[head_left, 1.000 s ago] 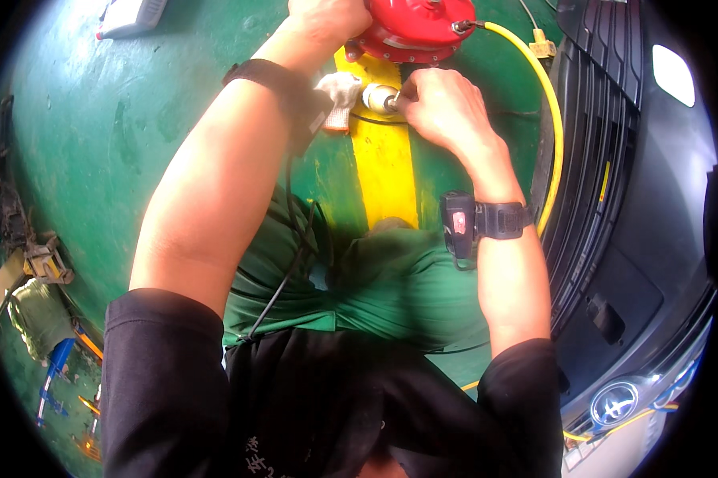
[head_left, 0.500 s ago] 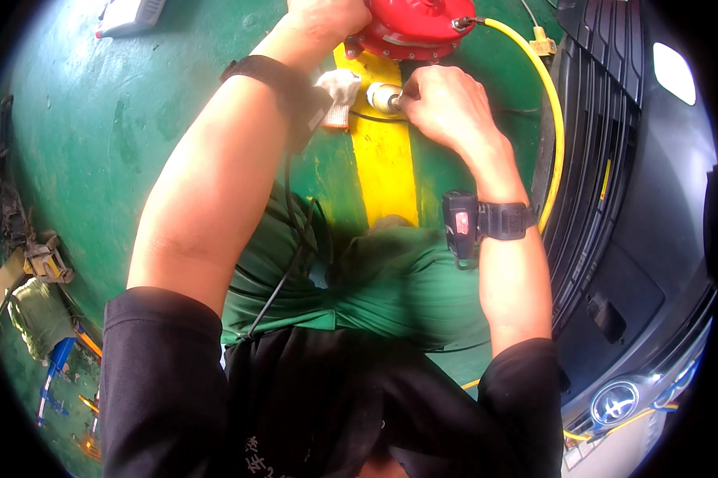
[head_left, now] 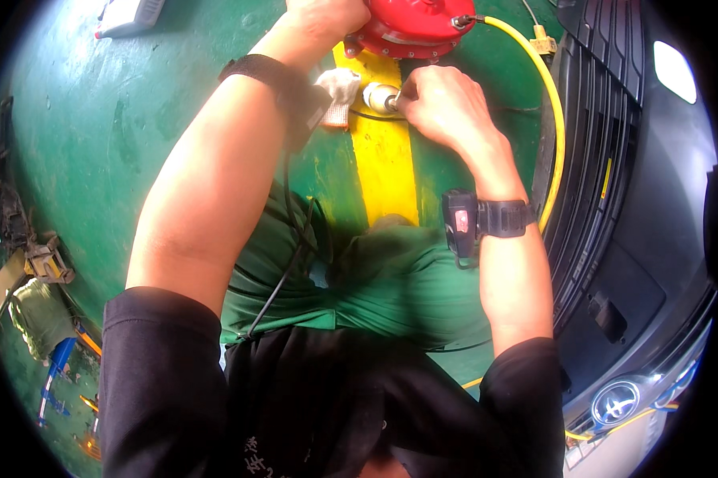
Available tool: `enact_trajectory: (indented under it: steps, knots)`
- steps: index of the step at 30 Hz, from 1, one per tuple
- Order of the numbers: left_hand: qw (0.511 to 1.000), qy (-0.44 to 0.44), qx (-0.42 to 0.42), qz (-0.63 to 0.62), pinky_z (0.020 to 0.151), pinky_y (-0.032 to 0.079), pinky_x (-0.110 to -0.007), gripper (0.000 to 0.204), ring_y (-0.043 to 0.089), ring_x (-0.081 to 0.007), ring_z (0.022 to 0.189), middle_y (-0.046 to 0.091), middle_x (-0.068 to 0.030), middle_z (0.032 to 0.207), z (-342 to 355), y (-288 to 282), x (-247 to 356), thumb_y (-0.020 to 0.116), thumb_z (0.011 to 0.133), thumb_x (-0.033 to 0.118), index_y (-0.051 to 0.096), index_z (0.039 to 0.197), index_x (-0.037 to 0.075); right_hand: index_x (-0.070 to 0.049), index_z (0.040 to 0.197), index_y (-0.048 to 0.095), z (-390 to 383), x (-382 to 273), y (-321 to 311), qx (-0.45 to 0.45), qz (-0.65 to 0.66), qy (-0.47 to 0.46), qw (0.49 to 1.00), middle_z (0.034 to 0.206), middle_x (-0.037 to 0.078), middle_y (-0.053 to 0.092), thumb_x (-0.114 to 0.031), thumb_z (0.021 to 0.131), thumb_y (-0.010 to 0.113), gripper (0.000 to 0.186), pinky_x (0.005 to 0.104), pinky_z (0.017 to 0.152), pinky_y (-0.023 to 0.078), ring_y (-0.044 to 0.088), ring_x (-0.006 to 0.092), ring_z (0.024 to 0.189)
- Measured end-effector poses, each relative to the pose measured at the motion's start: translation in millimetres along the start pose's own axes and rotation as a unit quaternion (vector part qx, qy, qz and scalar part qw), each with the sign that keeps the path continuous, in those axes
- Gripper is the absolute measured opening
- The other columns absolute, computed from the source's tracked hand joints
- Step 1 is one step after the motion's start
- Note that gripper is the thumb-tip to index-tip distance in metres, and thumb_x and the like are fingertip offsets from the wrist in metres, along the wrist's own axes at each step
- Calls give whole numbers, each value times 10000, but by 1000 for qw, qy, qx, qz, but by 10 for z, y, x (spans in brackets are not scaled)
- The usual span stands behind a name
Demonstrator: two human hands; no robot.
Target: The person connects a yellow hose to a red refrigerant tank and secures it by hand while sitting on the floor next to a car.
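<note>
My left hand reaches to the top edge and lies against the left side of a round red metal casing with bolts round its rim. The casing and the picture's edge hide its fingers. Below the casing, my right hand is closed, thumb and fingers pinched at the dark metal end of a short white cylindrical part. The fingertips are partly hidden. A white knitted cloth or glove with a reddish edge lies just left of that part.
A yellow hose runs from a fitting on the casing down the right side, beside a car's dark grille. A yellow stripe crosses the green floor. A white container stands far left; tools and a greenish cloth lie lower left.
The white cylindrical part has shifted very slightly left, and the metal end by my right fingers shows a little differently. My left arm has hardly moved.
</note>
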State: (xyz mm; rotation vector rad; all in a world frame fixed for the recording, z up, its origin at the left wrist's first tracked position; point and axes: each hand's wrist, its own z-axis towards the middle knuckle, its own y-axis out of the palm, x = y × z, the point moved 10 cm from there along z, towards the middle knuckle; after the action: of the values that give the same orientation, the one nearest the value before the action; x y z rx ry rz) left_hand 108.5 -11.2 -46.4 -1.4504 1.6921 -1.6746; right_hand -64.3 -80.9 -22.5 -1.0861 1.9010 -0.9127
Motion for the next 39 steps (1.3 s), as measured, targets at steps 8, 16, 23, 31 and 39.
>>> enact_trajectory:
  steps: [8,16,23,31,39]
  knots:
    - [1000,20,1,9,759,594,-439,176,740,-363,852,741,-206,860,5,5,24,689,788,187,782,860,57,34,922,765,-3,6,-16,8,0,-3,1000,900,259,732,-291,857,724,334,487,815,564,732,396,883]
    - [1000,23,-8,11,756,592,-441,183,739,-366,845,738,-214,853,9,25,33,686,791,190,778,853,45,35,927,763,-24,40,-11,3,-8,6,1000,904,253,735,-303,859,729,346,491,820,565,735,389,893]
    - [1000,14,-6,10,754,592,-447,187,736,-375,838,734,-221,850,28,45,34,679,801,202,779,847,49,40,917,760,-18,79,-40,12,-1,3,1000,896,257,732,-292,850,729,339,492,813,566,733,398,887]
    - [1000,24,4,17,764,591,-449,191,736,-373,851,733,-222,849,19,12,29,672,804,201,778,846,48,39,914,761,-12,58,-36,13,-2,0,1000,894,259,731,-300,842,734,348,493,808,566,732,402,879]
    - [1000,18,2,18,764,590,-450,192,735,-377,849,733,-224,849,11,11,36,673,803,202,777,840,45,37,914,762,-4,67,-18,18,3,-2,1000,888,260,730,-307,842,735,352,493,807,564,730,404,875]
